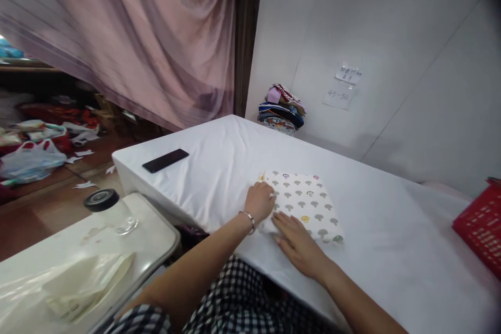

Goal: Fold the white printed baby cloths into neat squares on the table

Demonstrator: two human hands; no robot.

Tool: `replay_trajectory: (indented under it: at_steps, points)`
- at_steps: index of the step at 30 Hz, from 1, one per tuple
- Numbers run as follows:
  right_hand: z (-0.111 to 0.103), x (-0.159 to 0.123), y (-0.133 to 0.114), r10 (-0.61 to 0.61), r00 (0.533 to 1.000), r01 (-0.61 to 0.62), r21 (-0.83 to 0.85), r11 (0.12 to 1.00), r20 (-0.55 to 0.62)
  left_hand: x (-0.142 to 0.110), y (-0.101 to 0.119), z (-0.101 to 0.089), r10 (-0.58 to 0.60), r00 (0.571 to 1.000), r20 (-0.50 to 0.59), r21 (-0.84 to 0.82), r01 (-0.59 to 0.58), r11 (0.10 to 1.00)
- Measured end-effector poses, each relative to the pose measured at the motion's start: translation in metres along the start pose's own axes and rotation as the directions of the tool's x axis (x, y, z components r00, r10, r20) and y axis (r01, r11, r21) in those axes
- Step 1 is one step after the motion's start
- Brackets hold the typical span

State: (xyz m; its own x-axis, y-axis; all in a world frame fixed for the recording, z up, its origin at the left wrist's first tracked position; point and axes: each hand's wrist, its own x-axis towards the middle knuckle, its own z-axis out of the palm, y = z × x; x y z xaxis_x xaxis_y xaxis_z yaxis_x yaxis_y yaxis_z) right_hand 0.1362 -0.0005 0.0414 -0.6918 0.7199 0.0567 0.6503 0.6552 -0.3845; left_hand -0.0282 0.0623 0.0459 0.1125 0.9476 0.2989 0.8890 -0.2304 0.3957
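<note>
A folded white cloth (315, 201) printed with grey mushrooms and a few coloured ones lies flat on the white-covered table (376, 250). At its left edge is my left hand (260, 202), with a bracelet on the wrist. Its fingers are curled and closed on the cloth's edge; the fingertips are partly hidden. My right hand (298, 244) rests flat on the near left corner of the cloth, fingers stretched out and holding nothing.
A black phone (166, 160) lies at the table's far left. Folded clothes (281, 112) are stacked by the wall. A red plastic basket (481, 224) stands at right. On the side table (156, 219) are a lidded glass jar (124, 216) and a plastic bag (74, 292).
</note>
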Motion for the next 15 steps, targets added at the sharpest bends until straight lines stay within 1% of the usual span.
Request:
replay_trajectory:
  at_steps: [2, 3, 4, 5, 6, 7, 8, 9, 11, 13, 15]
  points:
    - [-0.01, 0.008, 0.011, 0.049, 0.997, -0.05, -0.013, 0.999, -0.066, 0.016, 0.009, 0.003, 0.095, 0.995, -0.03, 0.031, -0.094, 0.995]
    - [-0.014, 0.013, 0.018, 0.088, 0.991, -0.093, -0.039, 0.995, -0.102, 0.024, 0.009, 0.006, 0.114, 0.993, -0.008, 0.046, -0.114, 0.992]
    - [-0.017, 0.016, 0.027, 0.141, 0.981, -0.151, -0.069, 0.986, -0.132, 0.031, 0.006, 0.01, 0.1, 0.994, 0.035, 0.057, -0.102, 0.993]
    - [-0.019, 0.018, 0.036, 0.203, 0.968, -0.219, -0.097, 0.971, -0.15, 0.036, 0.0, 0.015, 0.052, 0.994, 0.094, 0.066, -0.059, 0.996]
    - [-0.02, 0.018, 0.045, 0.266, 0.951, -0.285, -0.121, 0.951, -0.155, 0.039, -0.007, 0.021, -0.023, 0.986, 0.166, 0.069, 0.011, 0.998]
    - [-0.019, 0.016, 0.054, 0.318, 0.936, -0.339, -0.139, 0.93, -0.151, 0.042, -0.016, 0.026, -0.086, 0.974, 0.211, 0.06, 0.075, 0.995]
    - [-0.018, 0.013, 0.06, 0.354, 0.924, -0.374, -0.154, 0.914, -0.146, 0.043, -0.025, 0.03, -0.116, 0.965, 0.234, 0.043, 0.108, 0.993]
    - [-0.015, 0.009, 0.065, 0.371, 0.917, -0.392, -0.166, 0.905, -0.144, 0.043, -0.032, 0.034, -0.135, 0.962, 0.237, 0.026, 0.133, 0.991]
    - [-0.009, 0.002, 0.068, 0.369, 0.916, -0.395, -0.179, 0.901, -0.16, 0.041, -0.042, 0.039, -0.14, 0.966, 0.219, 0.0, 0.143, 0.99]
    - [-0.007, -0.004, 0.067, 0.359, 0.918, -0.385, -0.16, 0.909, -0.166, 0.04, -0.046, 0.041, -0.133, 0.971, 0.2, -0.009, 0.138, 0.99]
    - [-0.011, -0.007, 0.069, 0.351, 0.927, -0.364, -0.089, 0.927, -0.135, 0.039, -0.045, 0.041, -0.126, 0.974, 0.187, -0.015, 0.131, 0.991]
